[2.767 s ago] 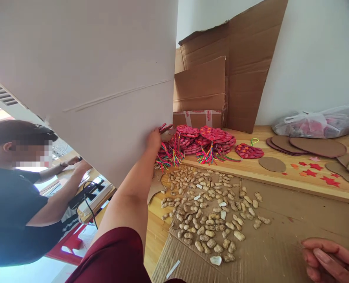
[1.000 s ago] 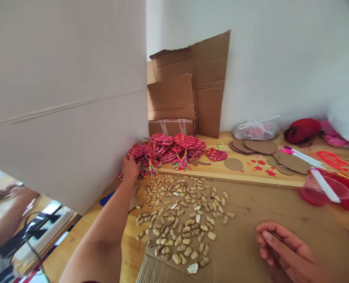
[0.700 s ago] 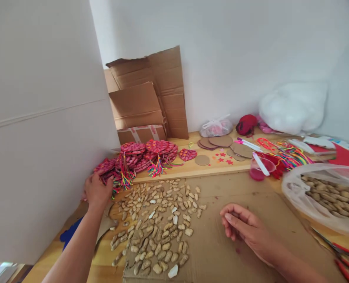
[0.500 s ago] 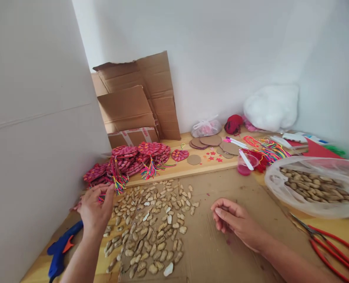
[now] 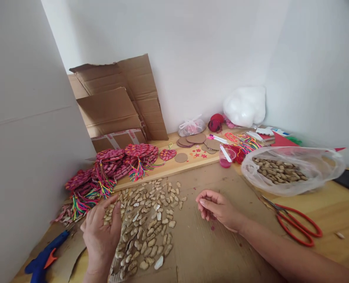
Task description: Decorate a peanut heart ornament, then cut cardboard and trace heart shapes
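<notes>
My left hand (image 5: 102,230) hovers over the left edge of the peanuts, its thumb apart from the fingers and nothing seen between them. Many unshelled peanuts (image 5: 152,230) are spread over a cardboard sheet (image 5: 198,251), with a few pale pieces among them. Right of the peanuts, above bare cardboard, is my right hand (image 5: 214,206). Its fingers are curled in and the thumb lies against them; whatever they hold, if anything, is hidden. Behind my left hand lies a pile of pink heart-shaped pieces (image 5: 112,161) with multicoloured tassels (image 5: 137,171).
A blue glue gun (image 5: 46,255) lies at the left. On the right are red-handled scissors (image 5: 298,224) and a plastic bag of peanuts (image 5: 247,167). Farther back stand a cup of pink liquid (image 5: 225,163), cardboard discs (image 5: 196,138), red yarn (image 5: 215,122) and folded cardboard (image 5: 118,102).
My left hand has come down and nearer, away from the tassels to beside the peanuts. My right hand stays curled over the cardboard. The view has turned right, bringing a black object into sight.
</notes>
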Motion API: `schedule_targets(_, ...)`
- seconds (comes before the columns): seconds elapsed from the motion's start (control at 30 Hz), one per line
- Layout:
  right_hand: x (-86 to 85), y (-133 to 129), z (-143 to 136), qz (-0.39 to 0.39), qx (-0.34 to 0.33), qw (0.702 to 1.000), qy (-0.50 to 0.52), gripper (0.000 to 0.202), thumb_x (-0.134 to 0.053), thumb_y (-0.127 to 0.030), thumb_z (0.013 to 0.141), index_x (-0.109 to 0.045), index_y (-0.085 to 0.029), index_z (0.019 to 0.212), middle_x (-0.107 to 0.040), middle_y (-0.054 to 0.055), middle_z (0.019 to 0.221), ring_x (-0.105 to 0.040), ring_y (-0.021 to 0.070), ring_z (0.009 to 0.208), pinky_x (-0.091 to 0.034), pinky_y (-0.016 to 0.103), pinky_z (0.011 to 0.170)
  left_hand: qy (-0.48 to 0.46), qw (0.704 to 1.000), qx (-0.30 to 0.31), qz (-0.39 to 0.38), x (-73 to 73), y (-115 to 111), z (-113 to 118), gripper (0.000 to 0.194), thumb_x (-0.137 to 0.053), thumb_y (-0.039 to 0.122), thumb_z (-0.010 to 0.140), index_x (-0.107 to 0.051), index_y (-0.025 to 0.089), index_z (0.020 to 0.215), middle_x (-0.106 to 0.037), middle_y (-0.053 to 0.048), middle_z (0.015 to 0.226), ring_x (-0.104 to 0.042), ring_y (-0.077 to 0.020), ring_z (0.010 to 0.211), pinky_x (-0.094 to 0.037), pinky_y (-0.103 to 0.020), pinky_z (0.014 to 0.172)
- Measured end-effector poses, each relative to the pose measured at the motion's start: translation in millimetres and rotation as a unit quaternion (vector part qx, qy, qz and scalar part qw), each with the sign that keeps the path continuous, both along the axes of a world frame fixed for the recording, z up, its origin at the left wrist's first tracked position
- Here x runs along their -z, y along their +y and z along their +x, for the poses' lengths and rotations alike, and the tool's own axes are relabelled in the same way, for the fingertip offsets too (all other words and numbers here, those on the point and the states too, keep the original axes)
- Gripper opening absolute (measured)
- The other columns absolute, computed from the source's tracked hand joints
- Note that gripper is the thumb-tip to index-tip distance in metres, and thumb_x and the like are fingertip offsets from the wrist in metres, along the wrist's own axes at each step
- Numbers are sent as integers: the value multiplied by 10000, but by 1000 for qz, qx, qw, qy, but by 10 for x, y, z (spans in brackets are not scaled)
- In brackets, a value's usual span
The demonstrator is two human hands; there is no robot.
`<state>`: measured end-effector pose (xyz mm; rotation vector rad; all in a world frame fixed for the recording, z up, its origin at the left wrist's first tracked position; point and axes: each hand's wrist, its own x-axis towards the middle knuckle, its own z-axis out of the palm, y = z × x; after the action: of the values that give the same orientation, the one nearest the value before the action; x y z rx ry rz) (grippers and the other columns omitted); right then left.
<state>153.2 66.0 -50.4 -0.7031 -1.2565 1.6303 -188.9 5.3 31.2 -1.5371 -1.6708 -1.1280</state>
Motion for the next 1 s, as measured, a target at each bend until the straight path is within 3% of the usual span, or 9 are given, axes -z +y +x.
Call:
schedule_targets(0.2,30,18,19,1,10,1000,-19,446,-754,-621,813,-642,-200,907,-629,-20,754,-572,104,610,-398,250,550,53,996,29,62,245,104,-265,174,-589,350,989,-708,274,1091,-760,-14,942,-682,-201,834,-386,-379,908)
schedule_targets(0.33,50,57,39,6,12,1000,-28,461,-759,-646,799,-645,-218,928,-629,-21,766,-573,109,640,-405,252,566,31,997,25,63,307,146,-383,193,-552,288,1015,-711,247,1117,-761,-21,951,-670,-181,830,-353,-369,919)
schedule_targets(0.53,97,94,63,6,47,999,-21,447,-805,-624,765,-694,-231,945,-644,-11,795,-583,121,669,-443,265,594,10,998,66,17,320,173,-254,292,-464,180,1026,-671,258,1217,-740,6,881,-662,-176,852,-349,-359,895)
schedule_targets(0.67,124,131,65,18,60,998,-28,450,-825,-623,739,-718,-235,938,-654,-3,794,-586,130,676,-456,266,593,13,995,100,-1,284,160,-114,395,-438,95,985,-654,279,1259,-739,-10,983,-653,-186,951,-350,-370,927)
schedule_targets(1.0,156,179,19,49,106,992,-46,520,-831,-682,678,-741,-229,916,-652,2,771,-585,138,656,-453,264,574,-5,993,116,31,303,196,-96,291,-526,122,981,-705,271,1157,-740,-28,963,-650,-198,929,-340,-368,881)
